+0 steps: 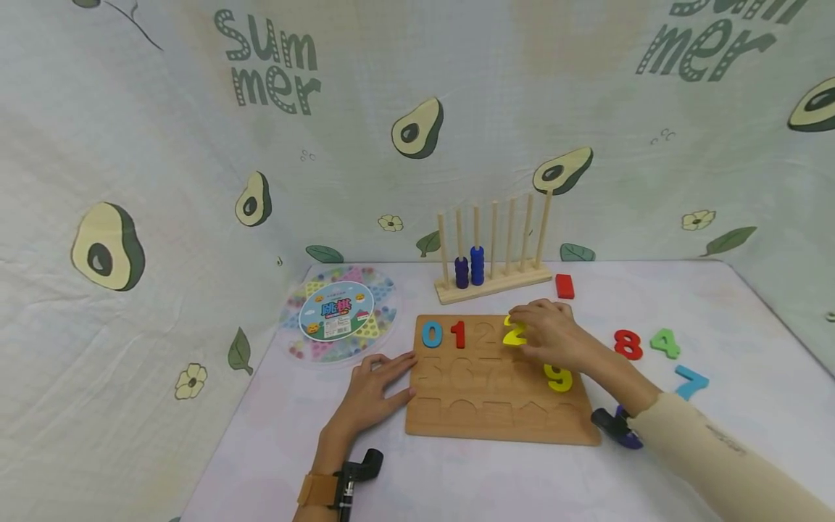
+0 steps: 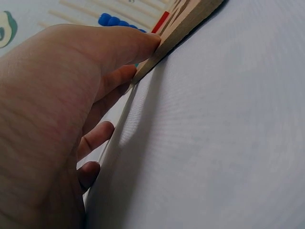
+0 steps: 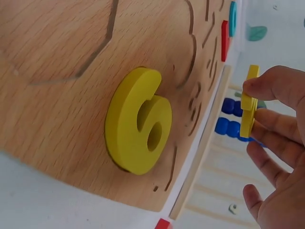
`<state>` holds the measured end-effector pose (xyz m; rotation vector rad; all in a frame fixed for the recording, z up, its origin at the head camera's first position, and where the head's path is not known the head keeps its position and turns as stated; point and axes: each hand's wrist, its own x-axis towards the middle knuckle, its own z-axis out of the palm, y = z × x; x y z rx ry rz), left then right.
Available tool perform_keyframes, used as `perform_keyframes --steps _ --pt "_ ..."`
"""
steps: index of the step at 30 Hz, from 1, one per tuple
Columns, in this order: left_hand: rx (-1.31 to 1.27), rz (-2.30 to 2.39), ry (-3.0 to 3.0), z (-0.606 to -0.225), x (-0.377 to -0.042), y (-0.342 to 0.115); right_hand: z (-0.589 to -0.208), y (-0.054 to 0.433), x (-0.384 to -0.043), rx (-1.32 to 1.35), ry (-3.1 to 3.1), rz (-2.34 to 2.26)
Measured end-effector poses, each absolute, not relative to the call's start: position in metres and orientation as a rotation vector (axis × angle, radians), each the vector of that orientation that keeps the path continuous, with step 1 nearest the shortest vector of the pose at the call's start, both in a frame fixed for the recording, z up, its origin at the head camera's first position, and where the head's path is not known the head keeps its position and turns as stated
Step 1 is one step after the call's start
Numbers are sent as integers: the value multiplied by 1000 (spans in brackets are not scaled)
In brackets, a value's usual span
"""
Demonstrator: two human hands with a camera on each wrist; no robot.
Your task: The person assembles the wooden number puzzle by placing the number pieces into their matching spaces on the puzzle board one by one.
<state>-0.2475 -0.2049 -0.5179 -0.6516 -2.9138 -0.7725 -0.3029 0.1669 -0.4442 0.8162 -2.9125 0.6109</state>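
Note:
My right hand (image 1: 554,333) pinches a yellow number 2 (image 1: 512,336) between thumb and fingers. In the right wrist view the piece (image 3: 249,102) appears edge-on, raised above the wooden number board (image 1: 483,424). Part of the 2 is hidden by the fingers in the head view. At the board's left edge my left hand (image 1: 370,395) rests, its thumb and forefinger touching the side. A blue 0 (image 1: 431,334) and a red 1 (image 1: 458,335) sit in the top row, left of the outlined 2 slot. A yellow 9 (image 1: 558,378) lies at the board's right side, below my right hand.
Right of the board lie a red 8 (image 1: 628,344), a green 4 (image 1: 665,343) and a blue 7 (image 1: 691,381). Behind it stands a peg rack (image 1: 502,283) with blue beads, beside a red block (image 1: 565,286). A round game box (image 1: 335,312) is at the back left.

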Motion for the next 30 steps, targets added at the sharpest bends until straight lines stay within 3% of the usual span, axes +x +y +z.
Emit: perform_keyframes --steps 30 --pt "-663 -729 -2897 -521 -249 -205 -460 127 -323 975 -2917 521"
